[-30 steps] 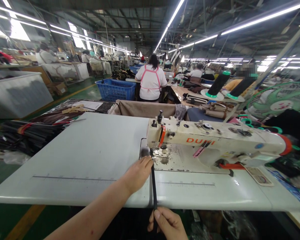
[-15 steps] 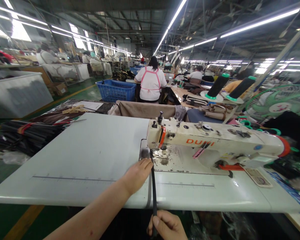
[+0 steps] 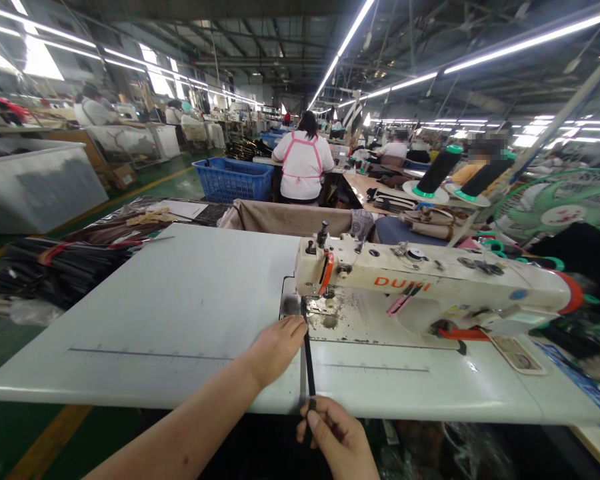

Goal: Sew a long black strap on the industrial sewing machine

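Note:
A narrow black strip runs from under the head of the white sewing machine toward me and past the table's front edge. My left hand rests on the table just in front of the needle area, its fingers closed on the strip close to the presser foot. Lower down, at the table edge, my right hand pinches the same strip between thumb and fingers. The needle and foot are partly hidden behind the machine head and my left fingers.
The pale sewing table has a printed ruler line. Bundled black strips lie at the left. Beyond stand a blue basket and a seated co-worker. Thread cones and a green fan are at the right.
My right hand has moved slightly up toward the table edge, still pinching the strip. My left hand stays nearly in place by the presser foot.

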Action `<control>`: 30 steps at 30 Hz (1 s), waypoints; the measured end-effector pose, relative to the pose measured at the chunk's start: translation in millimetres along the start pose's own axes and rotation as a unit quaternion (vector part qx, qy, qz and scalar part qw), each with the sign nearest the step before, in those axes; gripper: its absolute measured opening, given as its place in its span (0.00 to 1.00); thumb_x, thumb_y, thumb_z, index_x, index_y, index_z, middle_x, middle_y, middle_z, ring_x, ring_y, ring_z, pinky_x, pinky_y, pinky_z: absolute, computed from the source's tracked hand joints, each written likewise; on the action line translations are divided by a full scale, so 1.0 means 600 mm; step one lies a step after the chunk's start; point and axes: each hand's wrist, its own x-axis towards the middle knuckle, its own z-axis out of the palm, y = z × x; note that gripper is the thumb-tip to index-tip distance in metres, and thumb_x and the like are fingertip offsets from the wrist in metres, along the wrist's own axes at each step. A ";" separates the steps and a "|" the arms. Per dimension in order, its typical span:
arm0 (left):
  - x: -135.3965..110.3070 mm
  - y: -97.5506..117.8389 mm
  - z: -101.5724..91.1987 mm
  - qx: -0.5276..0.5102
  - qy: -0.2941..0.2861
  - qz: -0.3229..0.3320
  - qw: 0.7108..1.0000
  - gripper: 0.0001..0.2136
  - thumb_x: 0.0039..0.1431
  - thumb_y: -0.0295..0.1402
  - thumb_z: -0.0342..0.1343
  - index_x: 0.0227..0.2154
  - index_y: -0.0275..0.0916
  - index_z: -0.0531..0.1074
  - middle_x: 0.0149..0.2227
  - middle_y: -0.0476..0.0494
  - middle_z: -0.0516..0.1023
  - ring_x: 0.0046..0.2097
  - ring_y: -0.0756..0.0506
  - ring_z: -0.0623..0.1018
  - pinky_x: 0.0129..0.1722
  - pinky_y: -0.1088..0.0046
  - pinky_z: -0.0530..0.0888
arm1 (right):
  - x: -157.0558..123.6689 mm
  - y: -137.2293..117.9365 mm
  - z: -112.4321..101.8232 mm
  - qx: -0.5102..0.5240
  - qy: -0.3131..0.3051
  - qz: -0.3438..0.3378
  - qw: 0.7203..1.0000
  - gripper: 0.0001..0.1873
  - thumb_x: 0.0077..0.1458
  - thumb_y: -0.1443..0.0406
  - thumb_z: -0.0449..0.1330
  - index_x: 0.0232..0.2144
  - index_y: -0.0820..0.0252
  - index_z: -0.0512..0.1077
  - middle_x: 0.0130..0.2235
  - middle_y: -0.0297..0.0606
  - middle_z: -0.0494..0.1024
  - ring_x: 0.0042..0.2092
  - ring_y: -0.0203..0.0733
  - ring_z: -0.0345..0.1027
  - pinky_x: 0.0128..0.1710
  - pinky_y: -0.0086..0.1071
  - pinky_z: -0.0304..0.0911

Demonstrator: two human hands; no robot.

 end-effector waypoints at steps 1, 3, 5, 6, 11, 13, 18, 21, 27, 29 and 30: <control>0.000 0.000 0.000 0.000 -0.003 -0.002 1.000 0.08 0.69 0.23 0.52 0.47 0.35 0.72 0.51 0.37 0.78 0.54 0.39 0.79 0.58 0.60 0.79 | -0.001 -0.003 0.000 -0.002 -0.003 0.004 1.000 0.29 0.53 0.39 0.67 0.35 0.59 0.81 0.26 0.38 0.82 0.29 0.41 0.67 0.32 0.33 0.60; -0.001 0.001 0.001 0.003 -0.005 -0.005 1.000 0.07 0.69 0.23 0.53 0.47 0.35 0.72 0.52 0.37 0.78 0.55 0.39 0.79 0.58 0.60 0.78 | -0.004 -0.008 -0.001 -0.007 -0.009 0.008 1.000 0.29 0.53 0.39 0.67 0.32 0.59 0.81 0.25 0.38 0.82 0.28 0.40 0.67 0.32 0.32 0.59; -0.002 0.001 0.001 0.006 -0.005 -0.007 1.000 0.07 0.70 0.24 0.53 0.46 0.36 0.72 0.52 0.37 0.78 0.55 0.39 0.79 0.58 0.60 0.78 | -0.008 -0.012 -0.002 -0.009 -0.012 0.010 1.000 0.28 0.54 0.40 0.67 0.30 0.59 0.81 0.25 0.38 0.82 0.28 0.40 0.66 0.32 0.32 0.59; -0.002 0.001 0.001 0.008 -0.008 -0.006 1.000 0.07 0.70 0.24 0.52 0.46 0.36 0.72 0.52 0.37 0.78 0.55 0.39 0.78 0.58 0.60 0.78 | -0.010 -0.014 -0.002 -0.008 -0.014 0.011 1.000 0.28 0.54 0.40 0.67 0.30 0.59 0.81 0.25 0.38 0.82 0.28 0.39 0.66 0.32 0.32 0.59; -0.003 0.000 0.001 0.003 -0.033 0.000 0.999 0.07 0.71 0.24 0.50 0.47 0.35 0.72 0.51 0.37 0.79 0.57 0.39 0.78 0.60 0.59 0.77 | -0.018 -0.019 -0.002 0.002 -0.023 0.023 0.999 0.26 0.54 0.41 0.67 0.27 0.58 0.81 0.24 0.37 0.81 0.27 0.39 0.65 0.32 0.32 0.59; -0.003 -0.001 0.001 -0.002 -0.030 -0.002 1.000 0.07 0.71 0.24 0.50 0.47 0.36 0.72 0.51 0.37 0.78 0.57 0.39 0.78 0.60 0.59 0.77 | -0.019 -0.021 0.000 0.004 -0.027 0.025 0.999 0.26 0.54 0.41 0.67 0.27 0.58 0.81 0.24 0.37 0.81 0.27 0.39 0.66 0.32 0.32 0.60; -0.002 -0.001 -0.003 -0.006 -0.017 0.001 1.000 0.07 0.71 0.24 0.50 0.47 0.34 0.72 0.52 0.36 0.78 0.57 0.39 0.77 0.60 0.60 0.77 | -0.021 -0.024 0.002 0.008 -0.037 0.024 0.999 0.26 0.55 0.42 0.67 0.27 0.58 0.82 0.24 0.37 0.81 0.27 0.40 0.66 0.32 0.33 0.60; -0.002 0.000 -0.005 -0.001 -0.010 0.001 1.000 0.07 0.71 0.24 0.51 0.47 0.34 0.72 0.52 0.35 0.78 0.56 0.39 0.77 0.60 0.60 0.77 | -0.022 -0.024 0.002 0.007 -0.041 0.022 0.999 0.25 0.57 0.43 0.67 0.27 0.58 0.81 0.25 0.37 0.81 0.28 0.39 0.65 0.32 0.32 0.58; -0.004 -0.001 0.000 0.005 -0.014 0.005 1.000 0.07 0.70 0.23 0.52 0.47 0.33 0.72 0.51 0.36 0.78 0.56 0.38 0.78 0.60 0.60 0.77 | -0.019 -0.022 -0.002 0.005 -0.036 0.020 0.999 0.24 0.58 0.44 0.66 0.27 0.58 0.82 0.25 0.37 0.81 0.28 0.39 0.65 0.32 0.32 0.58; -0.004 -0.002 0.002 0.004 -0.009 0.002 1.000 0.07 0.71 0.24 0.51 0.47 0.34 0.72 0.51 0.36 0.78 0.56 0.38 0.78 0.59 0.60 0.78 | -0.018 -0.020 -0.003 0.006 -0.036 0.022 0.999 0.25 0.57 0.44 0.66 0.26 0.58 0.82 0.24 0.37 0.81 0.27 0.39 0.66 0.32 0.32 0.59; -0.004 -0.002 0.002 0.003 -0.008 0.000 1.000 0.08 0.71 0.24 0.50 0.47 0.34 0.72 0.52 0.36 0.78 0.56 0.39 0.78 0.60 0.60 0.78 | -0.017 -0.019 -0.003 0.008 -0.036 0.024 0.999 0.25 0.57 0.44 0.66 0.26 0.58 0.82 0.24 0.37 0.81 0.27 0.39 0.66 0.32 0.32 0.59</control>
